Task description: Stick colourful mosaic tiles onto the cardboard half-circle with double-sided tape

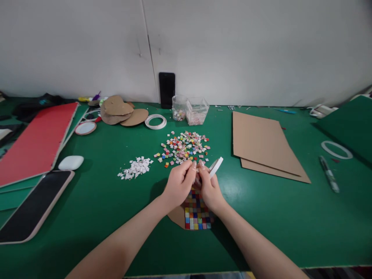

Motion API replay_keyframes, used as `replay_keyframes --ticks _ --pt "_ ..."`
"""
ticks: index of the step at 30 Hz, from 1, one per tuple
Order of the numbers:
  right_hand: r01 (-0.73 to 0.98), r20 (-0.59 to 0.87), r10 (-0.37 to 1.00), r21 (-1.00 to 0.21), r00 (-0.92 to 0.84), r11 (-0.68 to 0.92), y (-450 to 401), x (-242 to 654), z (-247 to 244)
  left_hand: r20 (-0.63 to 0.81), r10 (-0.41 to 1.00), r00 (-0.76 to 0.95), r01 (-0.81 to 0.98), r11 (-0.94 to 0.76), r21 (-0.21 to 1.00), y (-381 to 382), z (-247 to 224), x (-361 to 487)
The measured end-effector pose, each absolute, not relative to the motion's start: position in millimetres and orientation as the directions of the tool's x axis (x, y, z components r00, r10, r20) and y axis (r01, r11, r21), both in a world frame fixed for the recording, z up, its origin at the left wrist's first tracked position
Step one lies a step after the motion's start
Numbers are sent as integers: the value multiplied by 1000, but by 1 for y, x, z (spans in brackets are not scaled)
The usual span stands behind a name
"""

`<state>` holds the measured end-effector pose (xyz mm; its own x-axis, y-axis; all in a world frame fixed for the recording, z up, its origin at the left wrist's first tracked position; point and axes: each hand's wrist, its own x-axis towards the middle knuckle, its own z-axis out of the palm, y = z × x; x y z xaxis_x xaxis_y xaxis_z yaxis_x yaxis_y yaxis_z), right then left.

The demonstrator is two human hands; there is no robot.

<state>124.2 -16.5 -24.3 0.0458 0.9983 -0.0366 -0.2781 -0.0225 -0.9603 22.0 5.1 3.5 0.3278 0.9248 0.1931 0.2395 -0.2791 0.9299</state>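
My left hand (180,182) and my right hand (209,187) meet with fingertips pinched just above a round cardboard piece (176,217). A roll of white tape (216,167) hangs at my right hand's fingers. What my left fingertips pinch is too small to make out. Below the hands, rows of colored square tiles (197,217) cover part of the cardboard; my hands hide its upper part. Beyond them lies a loose pile of colored tiles (186,145), and to the left is a heap of small white pieces (138,167).
Cardboard sheets (258,135) lie on the right, near a pen (329,174). A clear cup (179,108), a clear box (197,111) and an upright phone (167,89) stand at the back. Another phone (35,205) and a red board (37,139) lie left.
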Motion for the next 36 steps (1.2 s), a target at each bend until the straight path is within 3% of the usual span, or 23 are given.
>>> replay_keyframes --ticks 6,12,16,24,36 --pt "-314 -97 992 -947 82 -67 -17 123 -21 163 929 332 129 -216 968 4 4 22" --pt "-341 -81 996 -938 42 -62 -18 123 -21 208 919 336 213 -289 933 3 5 22" --pt "-295 -9 997 -955 71 13 -17 124 -23 171 930 325 267 -264 927 1 4 23" --pt "-20 229 968 -972 107 232 -16 125 -27 125 950 286 308 -214 927 -5 -1 30" --pt "30 300 948 -954 109 299 -18 123 -22 201 942 269 320 -284 904 -7 -6 32"
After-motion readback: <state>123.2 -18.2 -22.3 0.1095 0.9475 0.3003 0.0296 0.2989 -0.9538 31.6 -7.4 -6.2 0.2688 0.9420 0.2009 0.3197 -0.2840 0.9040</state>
